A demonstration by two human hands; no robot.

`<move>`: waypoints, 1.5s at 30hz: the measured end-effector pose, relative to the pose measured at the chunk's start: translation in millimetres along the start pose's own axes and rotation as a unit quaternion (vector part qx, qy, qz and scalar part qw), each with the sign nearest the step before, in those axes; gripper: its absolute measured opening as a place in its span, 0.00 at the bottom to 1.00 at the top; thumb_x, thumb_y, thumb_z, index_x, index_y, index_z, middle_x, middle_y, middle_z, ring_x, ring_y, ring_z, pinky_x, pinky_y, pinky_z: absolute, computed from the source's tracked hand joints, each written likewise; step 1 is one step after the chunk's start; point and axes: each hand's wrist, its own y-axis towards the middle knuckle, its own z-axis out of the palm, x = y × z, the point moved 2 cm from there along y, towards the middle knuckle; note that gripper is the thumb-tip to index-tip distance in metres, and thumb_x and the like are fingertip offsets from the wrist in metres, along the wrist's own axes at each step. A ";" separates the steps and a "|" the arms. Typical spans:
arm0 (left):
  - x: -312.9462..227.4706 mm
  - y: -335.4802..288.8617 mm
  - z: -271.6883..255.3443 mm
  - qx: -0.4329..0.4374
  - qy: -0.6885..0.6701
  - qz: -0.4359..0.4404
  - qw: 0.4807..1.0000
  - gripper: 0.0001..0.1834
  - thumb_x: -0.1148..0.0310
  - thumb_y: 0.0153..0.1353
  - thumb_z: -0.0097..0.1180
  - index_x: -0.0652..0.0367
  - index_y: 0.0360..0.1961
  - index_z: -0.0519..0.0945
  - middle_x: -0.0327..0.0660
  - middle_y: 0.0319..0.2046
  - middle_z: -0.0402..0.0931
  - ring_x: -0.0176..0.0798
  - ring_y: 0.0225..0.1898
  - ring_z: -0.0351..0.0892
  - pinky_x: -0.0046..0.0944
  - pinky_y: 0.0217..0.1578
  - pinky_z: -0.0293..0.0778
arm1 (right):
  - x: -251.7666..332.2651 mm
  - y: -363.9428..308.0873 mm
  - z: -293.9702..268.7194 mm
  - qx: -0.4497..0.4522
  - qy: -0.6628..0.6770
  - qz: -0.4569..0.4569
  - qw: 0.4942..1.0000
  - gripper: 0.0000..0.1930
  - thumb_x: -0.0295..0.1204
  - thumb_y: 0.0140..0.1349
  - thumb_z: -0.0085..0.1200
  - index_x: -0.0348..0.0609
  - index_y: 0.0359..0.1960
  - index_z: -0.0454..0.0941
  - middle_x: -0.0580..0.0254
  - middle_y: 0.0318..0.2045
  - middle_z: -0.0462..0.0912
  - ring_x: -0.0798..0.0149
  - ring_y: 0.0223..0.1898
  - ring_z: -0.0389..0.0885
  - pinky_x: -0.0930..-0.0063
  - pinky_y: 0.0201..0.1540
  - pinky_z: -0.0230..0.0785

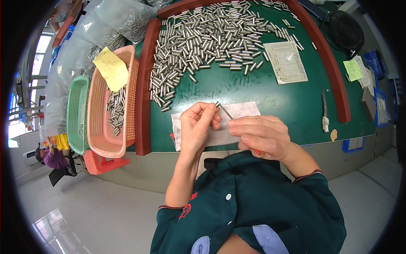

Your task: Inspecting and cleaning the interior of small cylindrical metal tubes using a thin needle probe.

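Over the near edge of the green table, my left hand (198, 123) pinches a small metal cylinder (217, 104) between thumb and forefinger. My right hand (264, 134) is closed around a slim metal tool with a red end (227, 112); its tip meets or nearly meets the cylinder. Most of its handle is hidden in my palm, so its exact kind is unclear. Beneath both hands lies a stained white cloth (249, 109). Beyond them spreads a large heap of shiny metal cylinders (211, 36) on the green tabletop (237, 91).
Dark red wooden rails (146, 97) border the table. Left stand a pink basket (130, 106) with cylinders and a yellow note (111, 68), a green basket (72, 114) and plastic bags. Right are a printed sheet (286, 62), a white-handled blade (325, 112) and a black fan (346, 31).
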 end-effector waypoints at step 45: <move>3.4 0.2 -7.4 -0.001 -0.078 0.022 0.997 0.07 0.78 0.57 0.51 0.68 0.37 0.75 0.43 0.27 0.76 0.31 0.26 0.75 0.29 0.31 0.72 | -1.6 -3.4 -6.9 -0.084 0.055 0.079 0.992 0.06 0.23 0.64 0.37 0.40 0.42 0.60 0.45 0.31 0.78 0.49 0.32 0.81 0.60 0.35 0.76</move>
